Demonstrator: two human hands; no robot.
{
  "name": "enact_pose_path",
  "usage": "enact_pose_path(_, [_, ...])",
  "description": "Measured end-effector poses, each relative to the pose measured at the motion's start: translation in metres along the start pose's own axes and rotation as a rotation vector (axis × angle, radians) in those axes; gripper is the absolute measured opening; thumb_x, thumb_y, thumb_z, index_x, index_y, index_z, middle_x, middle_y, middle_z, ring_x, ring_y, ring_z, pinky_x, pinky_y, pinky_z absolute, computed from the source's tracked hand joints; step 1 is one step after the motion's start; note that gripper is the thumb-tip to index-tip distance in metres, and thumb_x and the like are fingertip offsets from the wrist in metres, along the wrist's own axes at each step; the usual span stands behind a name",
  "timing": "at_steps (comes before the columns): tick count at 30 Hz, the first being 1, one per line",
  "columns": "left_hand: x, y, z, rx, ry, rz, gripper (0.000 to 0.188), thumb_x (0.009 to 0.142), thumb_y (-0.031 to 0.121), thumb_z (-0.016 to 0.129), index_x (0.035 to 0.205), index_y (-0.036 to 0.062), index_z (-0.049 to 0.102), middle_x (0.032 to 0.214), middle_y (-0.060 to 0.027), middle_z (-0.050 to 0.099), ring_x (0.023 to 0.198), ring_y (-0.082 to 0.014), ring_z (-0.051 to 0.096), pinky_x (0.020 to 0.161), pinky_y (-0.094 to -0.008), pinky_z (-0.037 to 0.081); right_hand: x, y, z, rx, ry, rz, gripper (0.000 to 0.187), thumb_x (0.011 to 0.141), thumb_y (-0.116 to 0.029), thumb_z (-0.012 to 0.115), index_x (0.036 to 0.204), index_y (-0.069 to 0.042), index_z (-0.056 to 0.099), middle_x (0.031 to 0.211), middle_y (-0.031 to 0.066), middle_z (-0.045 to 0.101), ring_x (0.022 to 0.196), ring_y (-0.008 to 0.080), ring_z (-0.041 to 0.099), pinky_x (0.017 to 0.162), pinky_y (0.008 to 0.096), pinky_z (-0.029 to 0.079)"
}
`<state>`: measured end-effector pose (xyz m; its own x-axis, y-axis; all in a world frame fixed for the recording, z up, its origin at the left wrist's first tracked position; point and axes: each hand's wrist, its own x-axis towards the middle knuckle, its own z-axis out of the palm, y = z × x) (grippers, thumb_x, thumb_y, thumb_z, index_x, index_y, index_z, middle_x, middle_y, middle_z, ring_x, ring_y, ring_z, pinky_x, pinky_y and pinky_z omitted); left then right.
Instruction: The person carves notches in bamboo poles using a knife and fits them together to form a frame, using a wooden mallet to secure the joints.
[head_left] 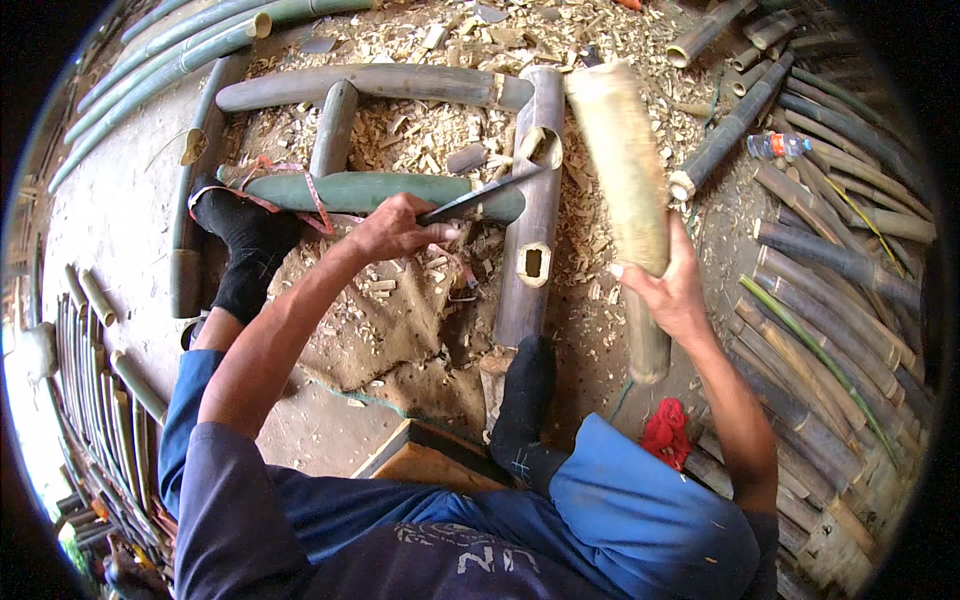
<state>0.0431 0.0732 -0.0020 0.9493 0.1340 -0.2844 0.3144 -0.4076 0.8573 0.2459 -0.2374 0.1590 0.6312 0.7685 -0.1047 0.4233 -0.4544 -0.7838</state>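
Note:
My left hand (402, 230) is closed around the near end of a long dark-bladed chisel (482, 195). Its tip reaches the upper cut hole in a thick grey bamboo post (523, 225); whether it touches is unclear. A second, squarish hole (534, 264) is cut lower in that post. Just under the blade, a green bamboo rail (380, 190) ends at the post. My right hand (668, 288) grips a pale, thick wooden mallet (622, 170), raised right of the post and blurred at its upper part.
Another rail (380, 85) and short crosspiece (335, 130) join a left post (186, 230). Pink tape (318, 205) loops near my socked left foot (245, 235); my right foot (527, 390) is against the post's near end. Bamboo piles (830, 300), a bottle (778, 145) and red cloth (667, 433) lie right.

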Motion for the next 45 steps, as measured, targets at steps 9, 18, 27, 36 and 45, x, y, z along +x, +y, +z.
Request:
enact_pose_path(9, [0.006,0.031,-0.016,0.614,-0.142,-0.03,0.059,0.094,0.059,0.064,0.085,0.0025,0.077,0.073,-0.022,0.07,0.073,-0.0394,0.071,0.072,-0.05,0.056,-0.039,0.02,0.011,0.26,0.038,0.247,0.065,0.082,-0.021,0.079,0.132,0.002,0.045,0.115,0.0112,0.061,0.103,0.0199,0.061,0.092,0.035,0.052])
enact_pose_path(18, [0.009,0.03,-0.01,0.641,-0.135,-0.107,0.066,0.09,0.064,0.065,0.083,-0.0003,0.075,0.079,-0.0229,0.073,0.08,-0.0395,0.073,0.076,-0.0506,0.058,-0.044,-0.009,0.012,-0.343,-0.538,0.407,0.094,0.083,-0.029,0.078,0.149,0.012,0.026,0.14,0.0327,0.054,0.124,0.0379,0.061,0.105,0.0442,0.049])
enact_pose_path(27, [0.018,0.029,-0.014,0.617,-0.154,-0.084,0.069,0.088,0.068,0.066,0.084,-0.0004,0.075,0.076,-0.0228,0.071,0.075,-0.041,0.072,0.072,-0.0516,0.057,-0.052,0.004,0.023,-0.227,-0.495,0.428,0.102,0.08,-0.029,0.082,0.152,0.016,0.025,0.153,0.0339,0.04,0.144,0.038,0.042,0.119,0.0429,0.036])
enact_pose_path(36, [0.027,0.014,-0.012,0.537,-0.231,-0.08,0.068,0.09,0.066,0.066,0.074,0.0003,0.074,0.06,-0.0167,0.065,0.058,-0.0325,0.068,0.06,-0.0458,0.055,-0.057,-0.002,0.031,-0.004,-0.066,0.163,0.089,0.081,-0.031,0.078,0.145,0.01,0.032,0.122,0.03,0.062,0.117,0.0377,0.062,0.106,0.0433,0.047])
enact_pose_path(45, [0.021,0.008,-0.016,0.494,-0.339,-0.177,0.069,0.092,0.065,0.064,0.07,-0.0002,0.072,0.06,-0.0127,0.066,0.061,-0.0275,0.069,0.06,-0.0464,0.054,-0.039,-0.021,0.015,0.256,-0.235,0.266,0.096,0.08,-0.029,0.078,0.15,0.015,0.028,0.146,0.0304,0.046,0.137,0.0365,0.047,0.118,0.0412,0.035])
